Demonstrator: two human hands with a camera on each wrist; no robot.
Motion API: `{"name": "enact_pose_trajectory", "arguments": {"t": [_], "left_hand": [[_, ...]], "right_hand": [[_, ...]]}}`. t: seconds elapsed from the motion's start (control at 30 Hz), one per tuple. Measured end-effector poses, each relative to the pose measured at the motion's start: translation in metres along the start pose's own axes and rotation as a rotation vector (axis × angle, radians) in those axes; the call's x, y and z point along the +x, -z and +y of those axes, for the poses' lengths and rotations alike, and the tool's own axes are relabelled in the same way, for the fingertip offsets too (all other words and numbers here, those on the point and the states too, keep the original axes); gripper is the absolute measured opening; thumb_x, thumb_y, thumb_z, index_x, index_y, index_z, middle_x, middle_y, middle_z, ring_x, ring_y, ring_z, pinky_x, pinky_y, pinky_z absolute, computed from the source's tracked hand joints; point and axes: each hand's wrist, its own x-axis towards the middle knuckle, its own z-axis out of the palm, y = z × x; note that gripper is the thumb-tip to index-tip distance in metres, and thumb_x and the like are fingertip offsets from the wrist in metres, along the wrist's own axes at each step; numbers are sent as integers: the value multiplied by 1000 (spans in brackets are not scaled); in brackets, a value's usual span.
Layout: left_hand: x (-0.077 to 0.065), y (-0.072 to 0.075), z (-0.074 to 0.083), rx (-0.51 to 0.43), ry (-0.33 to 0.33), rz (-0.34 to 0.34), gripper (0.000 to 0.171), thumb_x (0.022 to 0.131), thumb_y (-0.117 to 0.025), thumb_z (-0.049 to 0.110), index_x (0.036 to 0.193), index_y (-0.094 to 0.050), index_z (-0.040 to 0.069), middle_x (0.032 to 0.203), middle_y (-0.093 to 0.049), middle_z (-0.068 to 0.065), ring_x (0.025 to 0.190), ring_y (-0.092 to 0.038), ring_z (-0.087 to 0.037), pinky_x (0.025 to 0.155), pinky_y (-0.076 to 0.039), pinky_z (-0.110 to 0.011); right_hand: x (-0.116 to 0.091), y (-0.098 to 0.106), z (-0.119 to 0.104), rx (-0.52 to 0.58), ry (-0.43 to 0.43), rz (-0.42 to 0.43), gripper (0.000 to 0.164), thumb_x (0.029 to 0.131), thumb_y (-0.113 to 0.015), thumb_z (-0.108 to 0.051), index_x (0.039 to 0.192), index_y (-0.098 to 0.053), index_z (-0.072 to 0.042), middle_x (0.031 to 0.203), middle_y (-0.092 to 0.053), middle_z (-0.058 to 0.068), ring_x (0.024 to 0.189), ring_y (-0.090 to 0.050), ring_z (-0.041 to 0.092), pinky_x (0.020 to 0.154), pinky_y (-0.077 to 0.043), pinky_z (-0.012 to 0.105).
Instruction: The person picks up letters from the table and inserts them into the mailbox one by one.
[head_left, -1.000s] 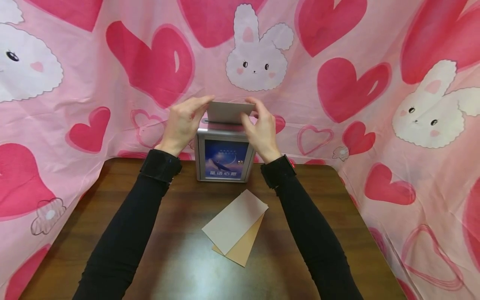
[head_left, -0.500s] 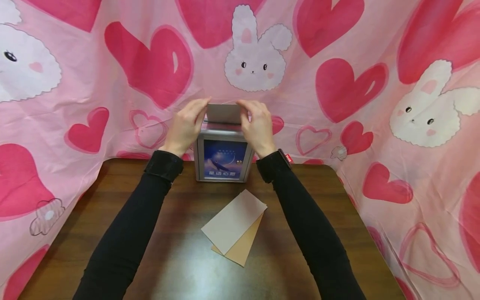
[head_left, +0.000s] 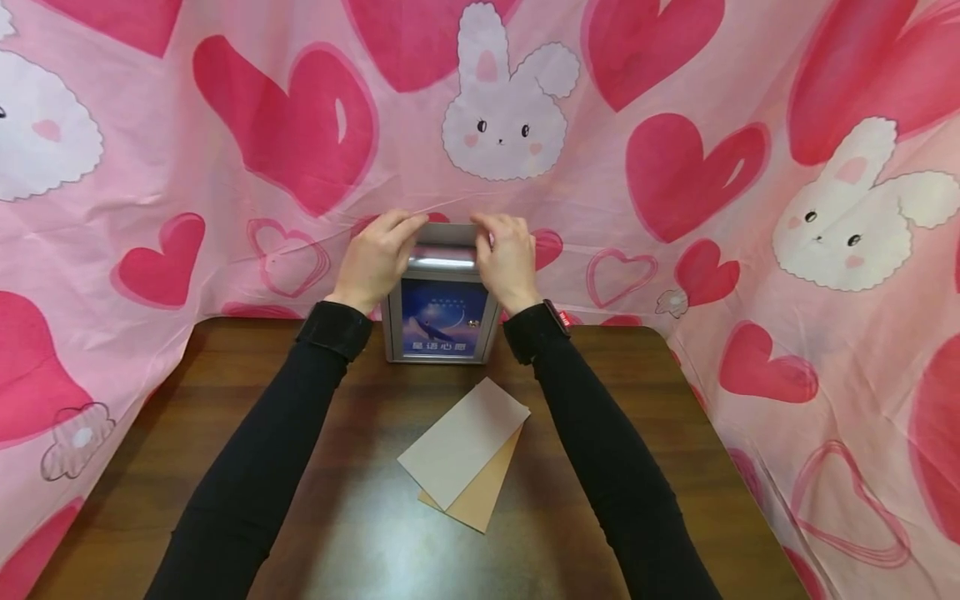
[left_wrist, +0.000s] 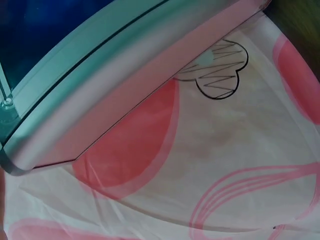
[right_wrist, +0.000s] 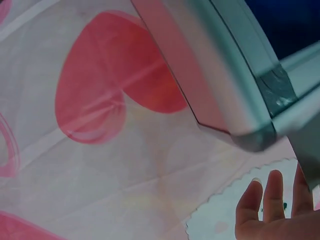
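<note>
A grey card (head_left: 450, 234) stands upright at the top of a silver metal box (head_left: 390, 329), its lower part out of sight behind the box's top edge. My left hand (head_left: 375, 260) pinches the card's upper left corner. At the upper right corner, my right hand (head_left: 508, 260) pinches it too. Several fingers of the right hand (right_wrist: 280, 215) show in the right wrist view, beside the edge of the card (right_wrist: 309, 150). The left wrist view shows the box's side (left_wrist: 107, 115) but no hand. On the box's front is a blue picture door (head_left: 442, 317) with a small lock.
Before the box, a pale card (head_left: 465, 446) lies over a tan card (head_left: 487, 492) on the brown wooden table (head_left: 360, 517). A pink cloth (head_left: 585, 208) with hearts and rabbits hangs close behind and on both sides.
The grey card has moved down, so less of it shows above the box. Both hands have come down with it, and the right hand has shifted left.
</note>
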Motion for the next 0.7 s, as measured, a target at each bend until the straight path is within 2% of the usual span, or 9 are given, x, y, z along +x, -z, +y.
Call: {"name": "enact_pose_trajectory", "arguments": {"t": [0.17, 0.5, 0.7], "left_hand": [[-3, -3, -1, -13, 19, -47, 24, 93, -60, 12, 111, -68, -2, 108, -66, -18, 104, -58, -31, 95, -49, -46], [-16, -1, 0, -12, 18, -40, 24, 91, -62, 11, 111, -68, -1, 112, -65, -19, 108, -56, -31, 99, -45, -47], [-31, 0, 9, -30, -25, -4, 22, 89, -64, 8, 108, -67, -1, 113, -63, -21, 107, -56, -33, 98, -46, -51]], "right_hand": [[-6, -5, 5, -29, -4, -17, 26, 89, -57, -11, 109, -74, -11, 111, -72, 7, 109, -54, 26, 83, -44, 47], [-20, -10, 7, -12, 19, -43, 22, 89, -59, -15, 105, -74, -10, 109, -72, 8, 112, -52, 27, 90, -42, 52], [-43, -5, 7, 7, -7, -69, 24, 90, -58, -16, 108, -71, -8, 114, -69, 9, 118, -46, 28, 94, -37, 52]]}}
